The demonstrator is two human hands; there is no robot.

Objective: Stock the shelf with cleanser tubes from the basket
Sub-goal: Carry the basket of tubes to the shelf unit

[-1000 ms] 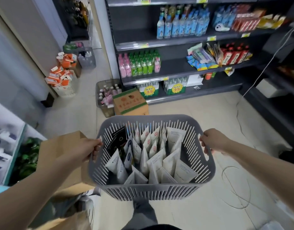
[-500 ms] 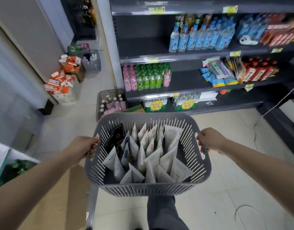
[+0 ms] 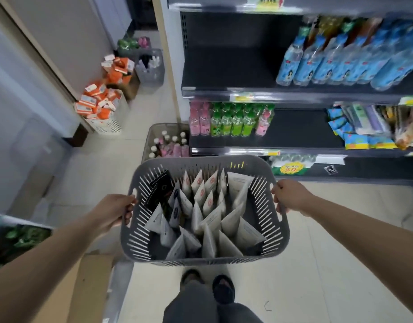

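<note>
I carry a grey slatted plastic basket (image 3: pixel 196 163) in front of me, above the floor. My left hand (image 3: pixel 112 212) grips its left handle and my right hand (image 3: pixel 291 198) grips its right handle. Inside stand several white cleanser tubes (image 3: pixel 212 217), caps down, plus a few black ones (image 3: pixel 160 190) at the far left. The dark shelf unit (image 3: pixel 224 89) stands just ahead. Its upper shelf has a bare stretch (image 3: pixel 228 66) to the left of blue bottles.
Pink and green bottles (image 3: pixel 231 122) fill the middle shelf's left end, snack packs (image 3: pixel 368 129) its right. A basket of bottles (image 3: pixel 168 145) stands on the floor by the shelf, more baskets with orange boxes (image 3: pixel 100 103) beyond. Cardboard (image 3: pixel 84 287) lies at my lower left.
I have walked toward the shelf with the basket, so the shelves now loom closer and larger. The brown box on the floor has gone out of view. Both hands keep their grip.
</note>
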